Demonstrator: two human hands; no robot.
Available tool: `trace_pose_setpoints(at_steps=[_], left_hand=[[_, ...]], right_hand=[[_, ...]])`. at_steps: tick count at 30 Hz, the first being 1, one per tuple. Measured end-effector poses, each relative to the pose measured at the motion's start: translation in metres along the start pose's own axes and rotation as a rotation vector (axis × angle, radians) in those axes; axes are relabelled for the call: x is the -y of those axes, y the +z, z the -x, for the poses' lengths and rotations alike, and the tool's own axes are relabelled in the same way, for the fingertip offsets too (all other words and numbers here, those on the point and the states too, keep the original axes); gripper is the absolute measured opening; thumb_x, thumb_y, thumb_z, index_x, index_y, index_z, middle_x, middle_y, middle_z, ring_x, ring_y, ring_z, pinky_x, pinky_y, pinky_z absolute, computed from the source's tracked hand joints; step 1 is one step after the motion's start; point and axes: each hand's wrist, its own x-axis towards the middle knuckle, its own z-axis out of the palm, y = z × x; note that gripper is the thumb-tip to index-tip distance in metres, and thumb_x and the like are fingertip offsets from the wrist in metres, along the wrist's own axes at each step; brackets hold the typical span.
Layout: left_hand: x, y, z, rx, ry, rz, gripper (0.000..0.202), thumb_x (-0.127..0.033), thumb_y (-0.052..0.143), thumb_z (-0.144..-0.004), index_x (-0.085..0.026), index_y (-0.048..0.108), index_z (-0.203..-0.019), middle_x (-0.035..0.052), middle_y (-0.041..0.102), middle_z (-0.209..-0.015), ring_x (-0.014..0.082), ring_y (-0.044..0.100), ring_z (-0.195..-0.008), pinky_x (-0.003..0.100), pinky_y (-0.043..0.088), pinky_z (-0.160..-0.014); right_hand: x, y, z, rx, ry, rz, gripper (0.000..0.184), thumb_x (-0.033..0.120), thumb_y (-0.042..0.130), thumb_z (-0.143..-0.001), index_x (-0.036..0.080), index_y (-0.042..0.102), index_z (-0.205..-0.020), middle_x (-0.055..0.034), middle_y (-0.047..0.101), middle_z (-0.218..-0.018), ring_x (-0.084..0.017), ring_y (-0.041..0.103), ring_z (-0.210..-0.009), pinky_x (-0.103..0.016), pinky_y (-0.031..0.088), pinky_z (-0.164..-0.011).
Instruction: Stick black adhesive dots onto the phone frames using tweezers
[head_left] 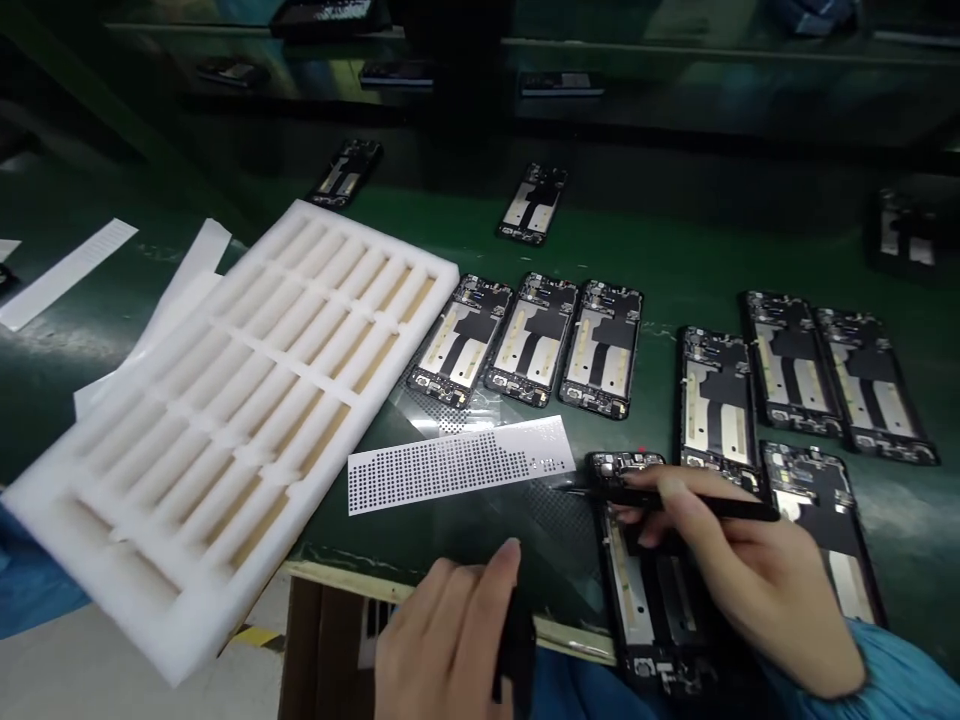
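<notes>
My right hand (750,570) is closed around black tweezers (697,498), held nearly level. Their tip points left, by the end of a white sheet of small black dot stickers (457,465). Beneath that hand lies an opened phone (637,590) with its inner parts showing, partly covered by the fingers. At the table's front edge, my left hand (450,630) is curled with its thumb side up. A dark object (517,640) shows beside its fingers; its kind is hard to make out. Clear film with dots (555,520) lies under the sticker sheet.
A white foam tray with slots (330,385) leans across the left side, overhanging the table's edge (352,580). Several opened phones stand in rows, among them a middle one (604,345) and a right one (874,380). White strips (67,275) lie far left. A shelf (637,50) runs behind.
</notes>
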Motion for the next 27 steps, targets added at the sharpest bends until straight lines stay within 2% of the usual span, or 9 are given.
trace_pose_setpoints(at_steps=[2, 4, 7, 10, 14, 18, 21, 24, 27], left_hand=[[0.002, 0.008, -0.004, 0.083, 0.181, -0.136, 0.053, 0.002, 0.041, -0.092, -0.017, 0.059, -0.138, 0.0096, 0.074, -0.108, 0.0236, 0.064, -0.088, 0.036, 0.053, -0.077], [0.003, 0.014, -0.010, 0.169, 0.311, -0.293, 0.059, 0.003, 0.045, -0.088, -0.013, 0.054, -0.144, 0.0120, 0.067, -0.136, 0.0245, 0.062, -0.094, 0.037, 0.054, -0.075], [0.000, 0.019, -0.019, 0.267, 0.348, -0.399, 0.067, 0.002, 0.046, -0.084, -0.015, 0.050, -0.149, 0.0093, 0.047, -0.158, 0.0227, 0.061, -0.090, 0.035, 0.057, -0.069], [-0.003, 0.021, -0.024, 0.313, 0.351, -0.435, 0.076, 0.002, 0.045, -0.077, -0.017, 0.048, -0.151, 0.0065, 0.045, -0.160, 0.0219, 0.061, -0.088, 0.033, 0.059, -0.067], [-0.004, 0.022, -0.025, 0.343, 0.353, -0.442, 0.077, 0.001, 0.045, -0.076, -0.019, 0.049, -0.150, 0.0063, 0.047, -0.159, 0.0220, 0.060, -0.089, 0.033, 0.060, -0.067], [-0.003, 0.022, -0.027, 0.360, 0.356, -0.447, 0.080, -0.001, 0.047, -0.074, -0.022, 0.049, -0.151, 0.0061, 0.050, -0.157, 0.0224, 0.059, -0.090, 0.033, 0.059, -0.068], [-0.005, 0.021, -0.029, 0.377, 0.377, -0.465, 0.079, -0.002, 0.049, -0.075, -0.021, 0.048, -0.152, 0.0074, 0.050, -0.156, 0.0230, 0.059, -0.090, 0.034, 0.060, -0.069], [-0.005, 0.020, -0.031, 0.413, 0.398, -0.494, 0.076, -0.002, 0.049, -0.077, -0.019, 0.048, -0.152, 0.0104, 0.050, -0.156, 0.0235, 0.061, -0.089, 0.034, 0.061, -0.068], [-0.003, 0.022, -0.029, 0.415, 0.394, -0.485, 0.074, -0.002, 0.048, -0.079, -0.018, 0.049, -0.151, 0.0111, 0.050, -0.156, 0.0243, 0.063, -0.088, 0.035, 0.061, -0.066]], right_hand=[[-0.004, 0.006, 0.000, 0.043, -0.009, -0.028, 0.024, 0.035, 0.058, -0.103, 0.026, 0.079, -0.096, -0.0009, 0.080, -0.089, -0.013, 0.076, -0.066, -0.016, 0.062, -0.062], [-0.004, 0.011, 0.000, 0.062, -0.047, -0.021, 0.023, 0.033, 0.057, -0.102, 0.024, 0.078, -0.095, -0.0023, 0.081, -0.093, -0.014, 0.078, -0.070, -0.015, 0.062, -0.063], [-0.002, 0.012, -0.001, 0.080, -0.105, -0.001, 0.020, 0.026, 0.057, -0.101, 0.024, 0.077, -0.097, -0.0003, 0.081, -0.094, -0.012, 0.078, -0.074, -0.012, 0.061, -0.067], [-0.003, 0.010, -0.002, 0.111, -0.116, -0.006, 0.019, 0.022, 0.056, -0.102, 0.025, 0.075, -0.100, 0.0020, 0.080, -0.094, -0.009, 0.077, -0.075, -0.009, 0.059, -0.071], [-0.006, 0.010, 0.000, 0.143, -0.117, -0.023, 0.020, 0.019, 0.054, -0.102, 0.022, 0.074, -0.104, 0.0001, 0.079, -0.096, -0.009, 0.077, -0.075, -0.010, 0.060, -0.072], [-0.007, 0.010, 0.002, 0.114, -0.106, -0.021, 0.021, 0.021, 0.054, -0.102, 0.021, 0.075, -0.099, -0.0016, 0.079, -0.095, -0.011, 0.077, -0.075, -0.012, 0.060, -0.072], [-0.007, 0.009, 0.002, 0.137, -0.088, -0.012, 0.022, 0.023, 0.053, -0.104, 0.020, 0.074, -0.097, -0.0034, 0.079, -0.096, -0.013, 0.078, -0.077, -0.016, 0.062, -0.072], [-0.006, 0.007, 0.001, 0.189, -0.061, -0.009, 0.021, 0.024, 0.053, -0.104, 0.019, 0.073, -0.104, -0.0054, 0.079, -0.099, -0.014, 0.077, -0.078, -0.020, 0.063, -0.073], [-0.005, 0.008, 0.000, 0.182, -0.045, -0.021, 0.024, 0.026, 0.053, -0.104, 0.019, 0.075, -0.102, -0.0065, 0.080, -0.099, -0.016, 0.077, -0.076, -0.021, 0.064, -0.071]])
